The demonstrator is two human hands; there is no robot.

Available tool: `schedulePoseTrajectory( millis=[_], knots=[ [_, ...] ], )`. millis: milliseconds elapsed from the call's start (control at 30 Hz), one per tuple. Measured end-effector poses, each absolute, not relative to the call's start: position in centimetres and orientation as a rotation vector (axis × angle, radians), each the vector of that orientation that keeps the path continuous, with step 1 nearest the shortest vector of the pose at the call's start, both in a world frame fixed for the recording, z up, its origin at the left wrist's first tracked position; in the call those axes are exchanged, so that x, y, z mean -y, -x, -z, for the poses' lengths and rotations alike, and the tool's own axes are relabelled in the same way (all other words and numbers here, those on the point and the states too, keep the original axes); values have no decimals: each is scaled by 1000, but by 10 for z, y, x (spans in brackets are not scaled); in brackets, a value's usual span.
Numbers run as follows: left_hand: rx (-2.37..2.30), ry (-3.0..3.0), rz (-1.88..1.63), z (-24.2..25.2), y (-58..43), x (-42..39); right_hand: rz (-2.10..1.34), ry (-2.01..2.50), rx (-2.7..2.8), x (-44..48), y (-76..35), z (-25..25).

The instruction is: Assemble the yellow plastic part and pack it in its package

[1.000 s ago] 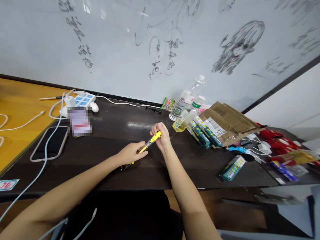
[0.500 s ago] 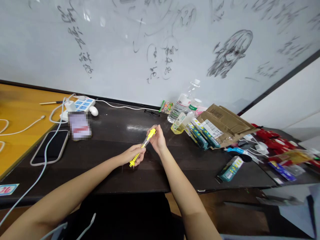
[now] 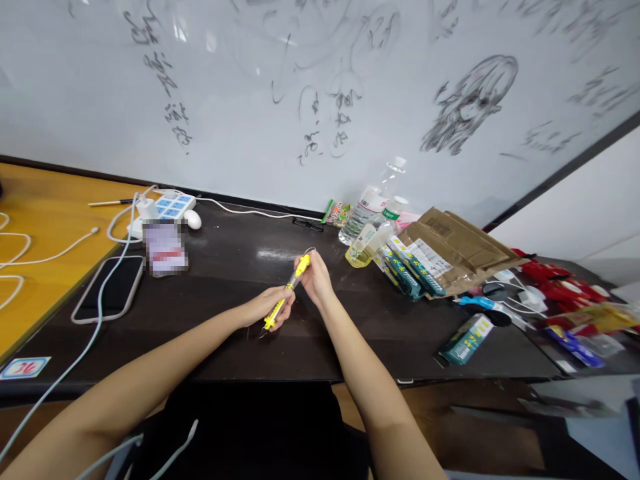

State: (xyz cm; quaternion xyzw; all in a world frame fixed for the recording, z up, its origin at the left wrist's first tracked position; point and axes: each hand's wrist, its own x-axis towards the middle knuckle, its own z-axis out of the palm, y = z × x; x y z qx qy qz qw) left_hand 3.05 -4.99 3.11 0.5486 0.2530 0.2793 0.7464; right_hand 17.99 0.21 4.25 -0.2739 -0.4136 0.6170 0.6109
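Over the dark table [image 3: 220, 267], my left hand [image 3: 270, 305] is closed around the lower part of a slim yellow and clear tube [image 3: 293, 281]. The tube slants from lower left to upper right, with yellow end pieces and a see-through middle. Its upper yellow end is in my right hand [image 3: 316, 277], whose fingers are closed on it. A thin wire or thread curves above that end, and fine strands show at the lower tip. What exactly the tube is, I cannot make out.
On the right are bottles [image 3: 373, 230], a brown cardboard package [image 3: 455, 240], green boxes [image 3: 400, 270] and another green box [image 3: 467, 340]. To the left lie a phone [image 3: 107, 290], a power strip [image 3: 173, 205] and white cables. Glasses [image 3: 307, 225] lie near the whiteboard [image 3: 240, 127].
The view has shifted slightly, so the scene sits a little farther right. Both hands keep their hold on the yellow tube, at nearly the same tilt.
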Motion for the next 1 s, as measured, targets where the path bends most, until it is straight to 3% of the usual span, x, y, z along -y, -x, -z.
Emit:
schedulePoseTrajectory(
  millis=[200,400,733,1000],
  knots=[
    [-622,-1259,-524,-27,-30,47,-1292,707,676,-18,-194,-42],
    [-725,-1271,-693,-18,-29,39,-1224,725,606,-29,-201,-34],
    [-957,-1809,-708,-31,-20,45,-1146,760,526,-36,-210,-29],
    [-588,-1840,-499,-33,-26,53,-1101,806,352,-52,-233,-18]
  ],
)
